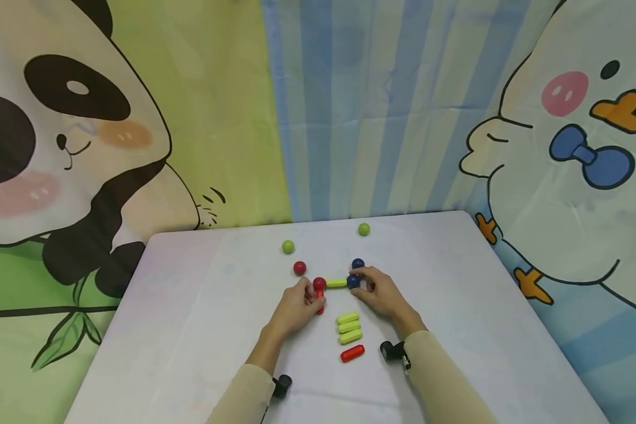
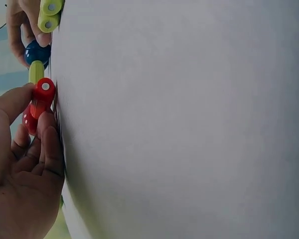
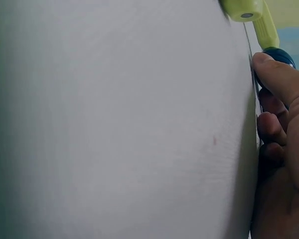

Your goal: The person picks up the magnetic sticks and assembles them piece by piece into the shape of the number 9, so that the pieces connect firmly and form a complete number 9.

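Observation:
My left hand (image 1: 295, 305) pinches a short red rod (image 1: 320, 301) between thumb and fingers. The rod's far end meets a red ball (image 1: 320, 284). From that ball a yellow-green rod (image 1: 336, 283) runs right to a blue ball (image 1: 353, 281), which my right hand (image 1: 378, 290) grips with thumb and fingers. In the left wrist view the red rod (image 2: 44, 92) shows a pale round disc on its near end. The right wrist view has my thumb lying against the blue ball (image 3: 279, 56), whose lower part is hidden by the hand.
A second blue ball (image 1: 357, 263) sits just beyond the right fingers. A loose red ball (image 1: 299, 268) and two green balls (image 1: 288, 247) lie farther back. Nearer me are three yellow-green rods (image 1: 349, 327) and a red rod (image 1: 352, 353) on the white table (image 1: 212, 330).

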Action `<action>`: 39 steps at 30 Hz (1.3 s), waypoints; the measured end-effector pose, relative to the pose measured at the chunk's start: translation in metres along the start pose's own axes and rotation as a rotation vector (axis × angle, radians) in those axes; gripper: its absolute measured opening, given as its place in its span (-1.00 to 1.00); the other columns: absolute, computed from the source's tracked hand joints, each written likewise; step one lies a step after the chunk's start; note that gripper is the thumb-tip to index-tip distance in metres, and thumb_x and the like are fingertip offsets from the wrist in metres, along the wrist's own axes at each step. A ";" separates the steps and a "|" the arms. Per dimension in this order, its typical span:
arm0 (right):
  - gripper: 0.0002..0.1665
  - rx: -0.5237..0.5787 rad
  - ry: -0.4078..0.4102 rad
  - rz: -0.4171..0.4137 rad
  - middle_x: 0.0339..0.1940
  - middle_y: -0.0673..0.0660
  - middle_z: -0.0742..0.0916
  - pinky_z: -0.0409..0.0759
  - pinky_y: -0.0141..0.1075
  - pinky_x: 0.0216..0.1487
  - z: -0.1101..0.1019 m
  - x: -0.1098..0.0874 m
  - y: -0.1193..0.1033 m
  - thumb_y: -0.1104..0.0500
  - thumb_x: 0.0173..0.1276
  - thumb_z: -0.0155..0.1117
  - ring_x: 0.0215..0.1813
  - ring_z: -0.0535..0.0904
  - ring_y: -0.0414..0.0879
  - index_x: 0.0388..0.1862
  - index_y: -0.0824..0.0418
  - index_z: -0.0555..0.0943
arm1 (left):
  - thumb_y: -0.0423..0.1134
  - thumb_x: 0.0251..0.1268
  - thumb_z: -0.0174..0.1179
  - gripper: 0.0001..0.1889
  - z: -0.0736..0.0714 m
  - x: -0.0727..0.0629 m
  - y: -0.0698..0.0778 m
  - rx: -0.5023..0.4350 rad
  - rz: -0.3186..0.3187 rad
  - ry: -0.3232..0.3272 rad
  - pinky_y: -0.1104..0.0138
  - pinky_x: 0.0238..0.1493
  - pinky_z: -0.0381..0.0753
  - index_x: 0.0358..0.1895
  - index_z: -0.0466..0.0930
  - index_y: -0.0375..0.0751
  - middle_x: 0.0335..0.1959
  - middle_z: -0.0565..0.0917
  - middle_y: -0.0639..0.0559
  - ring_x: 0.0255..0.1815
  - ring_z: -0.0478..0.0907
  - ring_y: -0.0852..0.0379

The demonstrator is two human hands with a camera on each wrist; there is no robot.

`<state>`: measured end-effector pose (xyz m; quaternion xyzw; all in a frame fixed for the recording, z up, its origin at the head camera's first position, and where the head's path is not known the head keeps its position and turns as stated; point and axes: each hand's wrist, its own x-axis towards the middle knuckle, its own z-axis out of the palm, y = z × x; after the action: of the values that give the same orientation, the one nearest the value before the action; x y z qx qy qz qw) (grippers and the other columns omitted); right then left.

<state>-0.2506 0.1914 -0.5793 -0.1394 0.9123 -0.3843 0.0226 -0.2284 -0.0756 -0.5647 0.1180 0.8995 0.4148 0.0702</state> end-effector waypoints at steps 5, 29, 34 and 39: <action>-0.43 0.002 -0.001 0.001 -0.10 0.03 0.60 0.43 -0.31 -0.27 0.000 0.000 -0.003 0.11 0.39 0.45 -0.28 0.44 -0.12 0.35 -0.05 0.55 | -0.05 0.40 0.35 -0.70 -0.003 -0.002 -0.003 0.016 0.014 -0.015 0.38 -0.37 0.47 -0.16 0.42 -0.10 -0.43 0.53 0.12 -0.42 0.45 0.21; -0.55 -0.217 0.021 -0.261 0.02 0.16 0.65 0.49 -0.08 0.01 -0.011 0.002 -0.048 0.21 0.26 0.55 -0.03 0.44 0.01 0.13 0.10 0.69 | -0.27 0.35 0.28 -0.63 -0.045 0.017 -0.026 0.153 -0.016 0.124 0.18 0.04 0.56 0.16 0.46 -0.12 0.02 0.49 -0.04 -0.08 0.51 0.07; -0.61 -0.233 -0.017 -0.281 0.06 0.07 0.61 0.39 0.00 0.08 0.003 0.004 -0.057 0.18 0.30 0.52 0.07 0.41 0.06 0.10 0.00 0.73 | -0.32 0.35 0.25 -0.52 -0.048 0.022 -0.022 0.178 -0.018 0.143 0.19 0.02 0.58 0.31 0.42 -0.08 0.17 0.43 -0.07 -0.08 0.51 0.05; -0.63 -0.276 -0.089 -0.261 0.11 0.02 0.59 0.37 0.05 0.17 0.005 0.011 -0.065 0.15 0.35 0.48 0.18 0.38 0.08 0.12 -0.10 0.73 | -0.34 0.35 0.25 -0.45 -0.049 0.029 -0.018 0.169 -0.015 0.149 0.17 0.02 0.59 0.40 0.42 -0.02 0.21 0.38 -0.08 -0.08 0.52 0.04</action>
<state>-0.2450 0.1413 -0.5358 -0.2750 0.9287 -0.2486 -0.0066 -0.2698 -0.1152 -0.5478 0.0856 0.9349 0.3445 -0.0040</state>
